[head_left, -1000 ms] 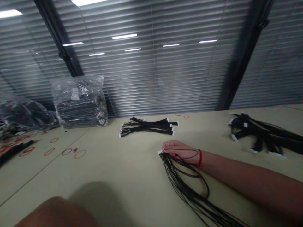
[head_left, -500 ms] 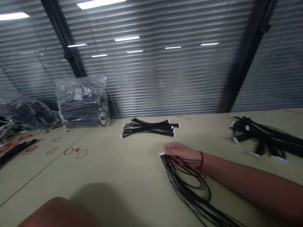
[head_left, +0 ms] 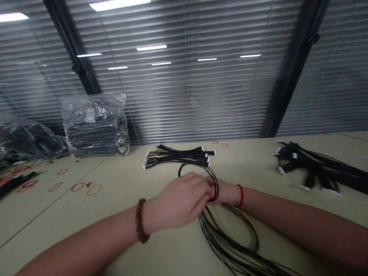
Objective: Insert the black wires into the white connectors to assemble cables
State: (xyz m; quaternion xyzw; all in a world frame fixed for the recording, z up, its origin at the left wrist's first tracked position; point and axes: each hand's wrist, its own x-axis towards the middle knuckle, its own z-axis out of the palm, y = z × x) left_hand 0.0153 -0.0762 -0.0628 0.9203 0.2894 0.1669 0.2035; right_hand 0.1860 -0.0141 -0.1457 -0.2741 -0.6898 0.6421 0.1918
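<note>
In the head view my left hand (head_left: 184,197), with a brown bead bracelet at its wrist, is closed on a bundle of thin black cables (head_left: 221,234). My right hand (head_left: 225,191), a red cord round its wrist, meets it from the right and is closed on the same cables, partly hidden behind the left fingers. A loop of the cables rises above both hands, and the rest trails down toward the near right edge. The white connector end is out of sight behind my fingers.
Several short black cable harnesses (head_left: 178,157) with white ends lie beyond my hands. More black cables (head_left: 319,165) rest at the right. A clear plastic bag of cables (head_left: 94,130) stands at the back left, near red rubber bands (head_left: 77,186). Window blinds (head_left: 161,103) border the table.
My left hand has come in from the lower left and now grips the cables beside my right hand. Part of the bundle has been raised into a loop.
</note>
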